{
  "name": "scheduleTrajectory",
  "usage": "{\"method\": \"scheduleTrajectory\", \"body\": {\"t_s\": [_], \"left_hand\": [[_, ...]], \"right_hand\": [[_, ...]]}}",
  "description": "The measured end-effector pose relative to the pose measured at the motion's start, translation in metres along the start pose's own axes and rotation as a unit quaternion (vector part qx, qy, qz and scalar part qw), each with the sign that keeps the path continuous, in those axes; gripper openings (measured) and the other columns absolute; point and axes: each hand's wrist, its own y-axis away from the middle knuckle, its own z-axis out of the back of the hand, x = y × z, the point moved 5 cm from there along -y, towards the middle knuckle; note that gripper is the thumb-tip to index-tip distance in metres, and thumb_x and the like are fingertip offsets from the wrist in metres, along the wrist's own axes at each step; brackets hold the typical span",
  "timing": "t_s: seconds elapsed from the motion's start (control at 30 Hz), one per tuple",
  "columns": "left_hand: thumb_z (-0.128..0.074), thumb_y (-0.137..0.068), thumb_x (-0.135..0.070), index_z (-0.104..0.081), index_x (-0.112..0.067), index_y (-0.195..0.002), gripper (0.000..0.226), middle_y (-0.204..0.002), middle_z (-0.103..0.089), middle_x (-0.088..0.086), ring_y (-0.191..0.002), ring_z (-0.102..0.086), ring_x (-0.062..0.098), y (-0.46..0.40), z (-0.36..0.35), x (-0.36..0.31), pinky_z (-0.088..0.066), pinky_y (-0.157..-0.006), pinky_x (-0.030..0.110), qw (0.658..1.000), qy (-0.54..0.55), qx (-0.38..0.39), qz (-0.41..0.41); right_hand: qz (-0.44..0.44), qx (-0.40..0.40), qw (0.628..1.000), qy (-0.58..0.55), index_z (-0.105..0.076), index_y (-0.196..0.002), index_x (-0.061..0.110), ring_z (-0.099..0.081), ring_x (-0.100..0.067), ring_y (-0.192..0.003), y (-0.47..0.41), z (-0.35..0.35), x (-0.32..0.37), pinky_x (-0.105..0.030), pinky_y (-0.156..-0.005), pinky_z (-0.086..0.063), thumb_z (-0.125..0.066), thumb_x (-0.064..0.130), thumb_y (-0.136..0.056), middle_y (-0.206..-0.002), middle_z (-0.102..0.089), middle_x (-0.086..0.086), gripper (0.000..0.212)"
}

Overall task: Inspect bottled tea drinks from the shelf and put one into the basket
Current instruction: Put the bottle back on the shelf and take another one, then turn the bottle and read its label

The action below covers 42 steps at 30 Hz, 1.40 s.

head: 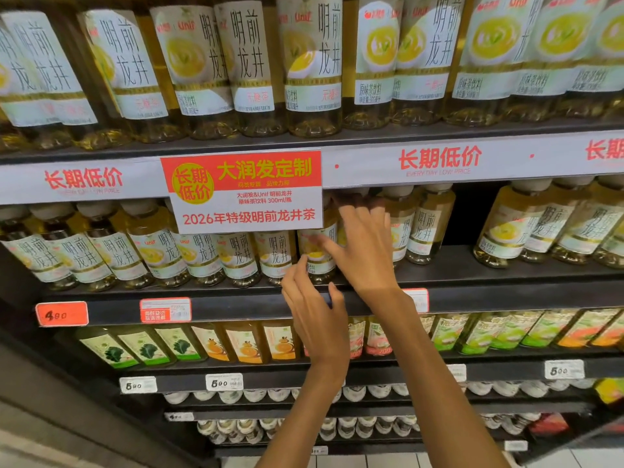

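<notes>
Small bottles of pale yellow tea with white labels stand in a row on the middle shelf [236, 298]. My right hand [363, 244] reaches in among them with fingers spread; its thumb lies across the label of one tea bottle [317, 261] and its fingers go past the bottle's right side toward the cap. My left hand [314, 319] is just below, fingers straight, its fingertips touching the lower part of the same bottle at the shelf's front edge. No basket is in view.
A red and white promotion sign [244, 192] hangs over the bottle tops left of my right hand. Larger tea bottles [250, 69] fill the top shelf. Fruit-labelled bottles [246, 346] line the shelf below. A gap [467, 214] opens in the row at the right.
</notes>
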Motion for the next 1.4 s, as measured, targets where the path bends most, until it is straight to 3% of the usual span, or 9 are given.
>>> {"method": "scheduleTrajectory", "body": {"t_s": [0.2,0.4,0.6,0.73,0.87,1.0,1.13,1.23,1.4], "left_hand": [[-0.057,-0.087,0.001,-0.049,-0.009,-0.131,0.046,-0.129,-0.047,0.008,-0.121,-0.049,0.021,0.001,0.004,-0.005,-0.047,-0.098,0.041,0.999,0.034,0.007,-0.029],[-0.055,-0.086,0.004,-0.054,-0.010,-0.124,0.041,-0.122,-0.052,0.004,-0.115,-0.051,0.015,0.006,-0.002,-0.017,-0.045,-0.098,0.034,0.995,0.054,0.051,-0.071],[-0.057,-0.084,0.005,-0.053,-0.009,-0.126,0.044,-0.118,-0.053,0.004,-0.111,-0.052,0.013,0.003,0.001,-0.011,-0.046,-0.095,0.030,0.992,0.054,0.067,-0.087],[-0.060,-0.084,0.004,-0.050,-0.006,-0.131,0.048,-0.120,-0.053,0.008,-0.112,-0.052,0.015,0.003,0.001,-0.009,-0.047,-0.096,0.032,0.991,0.056,0.086,-0.087],[-0.063,-0.084,0.002,-0.048,-0.005,-0.133,0.052,-0.123,-0.053,0.010,-0.115,-0.052,0.017,0.005,0.003,-0.012,-0.046,-0.098,0.034,0.988,0.058,0.103,-0.103],[-0.064,-0.085,0.000,-0.044,-0.006,-0.136,0.055,-0.128,-0.051,0.007,-0.121,-0.049,0.015,0.007,0.003,-0.011,-0.044,-0.102,0.038,0.984,0.093,0.136,-0.075],[-0.071,-0.082,-0.006,-0.039,-0.007,-0.140,0.066,-0.137,-0.047,0.006,-0.130,-0.043,0.016,0.010,0.004,-0.010,-0.040,-0.107,0.039,0.974,0.122,0.180,-0.064],[-0.075,-0.080,-0.020,-0.034,-0.015,-0.143,0.075,-0.142,-0.045,0.002,-0.132,-0.041,0.009,0.015,0.007,-0.010,-0.039,-0.108,0.028,0.957,0.144,0.248,-0.052],[-0.075,-0.077,-0.028,-0.044,-0.023,-0.134,0.066,-0.123,-0.059,-0.016,-0.114,-0.056,-0.004,0.025,0.022,-0.018,-0.045,-0.089,0.011,0.907,0.267,0.326,0.019]], "right_hand": [[-0.088,-0.144,0.984,-0.061,-0.055,-0.075,-0.002,-0.047,-0.035,-0.078,0.004,0.030,-0.017,-0.045,-0.068,-0.041,-0.064,0.015,-0.085,-0.071,-0.053,-0.020,0.022],[-0.064,0.006,0.996,0.057,-0.026,-0.048,0.021,-0.041,-0.026,-0.059,-0.015,0.014,-0.018,-0.034,-0.067,-0.011,-0.052,0.014,-0.089,-0.053,-0.045,-0.006,0.049],[-0.050,-0.076,0.995,0.031,-0.056,-0.068,0.002,-0.049,-0.033,-0.073,-0.001,0.022,-0.025,-0.039,-0.075,-0.026,-0.066,0.028,-0.088,-0.065,-0.057,-0.016,0.034],[-0.060,-0.073,0.989,-0.112,-0.055,-0.092,-0.003,-0.038,-0.020,-0.084,0.008,0.026,-0.027,-0.028,-0.073,-0.033,-0.068,0.025,-0.088,-0.086,-0.045,-0.011,0.031],[-0.095,-0.053,0.966,-0.235,-0.052,-0.112,0.000,-0.044,-0.007,-0.094,0.016,0.030,-0.029,-0.010,-0.079,-0.036,-0.063,0.017,-0.091,-0.105,-0.050,-0.009,0.029],[-0.096,-0.032,0.949,-0.300,-0.054,-0.113,0.012,-0.056,-0.012,-0.104,0.020,0.037,-0.025,-0.025,-0.088,-0.047,-0.065,0.012,-0.088,-0.110,-0.058,0.002,0.027],[-0.111,-0.036,0.914,-0.389,-0.055,-0.109,0.017,-0.059,-0.011,-0.107,0.032,0.048,-0.023,-0.022,-0.088,-0.049,-0.066,0.006,-0.087,-0.112,-0.060,0.003,0.027],[-0.129,-0.050,0.876,-0.462,-0.059,-0.107,0.015,-0.062,-0.009,-0.107,0.039,0.057,-0.022,-0.019,-0.087,-0.050,-0.067,0.003,-0.086,-0.112,-0.064,0.001,0.025],[-0.158,-0.062,0.810,-0.561,-0.064,-0.103,0.017,-0.066,-0.016,-0.104,0.051,0.070,-0.021,-0.029,-0.088,-0.054,-0.071,0.021,-0.076,-0.107,-0.071,0.001,0.028]]}}
